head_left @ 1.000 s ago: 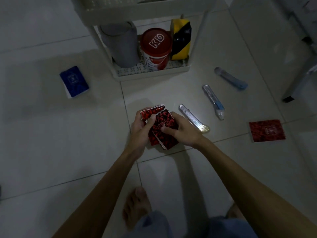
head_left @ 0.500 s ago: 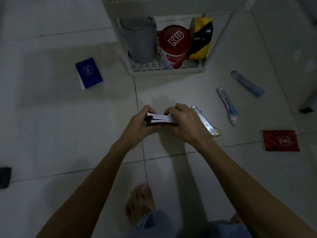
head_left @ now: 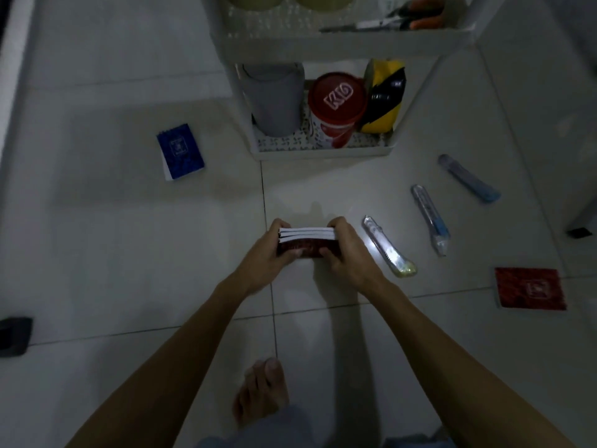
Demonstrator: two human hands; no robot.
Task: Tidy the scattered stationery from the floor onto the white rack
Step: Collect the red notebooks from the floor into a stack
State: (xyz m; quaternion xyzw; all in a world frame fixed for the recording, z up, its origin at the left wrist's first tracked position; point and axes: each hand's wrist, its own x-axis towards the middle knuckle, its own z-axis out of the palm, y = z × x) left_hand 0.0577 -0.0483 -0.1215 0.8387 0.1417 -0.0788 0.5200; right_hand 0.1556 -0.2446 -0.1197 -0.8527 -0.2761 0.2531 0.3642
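Both hands hold a squared stack of red notepads (head_left: 307, 239) edge-on above the floor, white page edges facing away. My left hand (head_left: 268, 257) grips the stack's left end and my right hand (head_left: 347, 253) grips its right end. The white rack (head_left: 323, 151) stands just beyond. On the tiles lie a blue notepad (head_left: 180, 151) to the left, a red notepad (head_left: 529, 287) to the right, and three cutters in clear wrap: a yellow-tipped cutter (head_left: 389, 247) beside my right hand, a blue cutter (head_left: 429, 218) and a farther blue cutter (head_left: 468, 177).
The rack's bottom shelf holds a grey cylinder (head_left: 274, 98), a red-lidded tub (head_left: 336, 108) and yellow-black tape (head_left: 384, 95). Its upper shelf (head_left: 339, 43) holds scissors (head_left: 387, 22). A dark object (head_left: 14, 334) lies at the left edge. My bare foot (head_left: 261, 392) is below.
The loosely fanned red notepads have been squared into one stack and turned edge-on. The view has tilted up, showing more of the rack's upper shelf.
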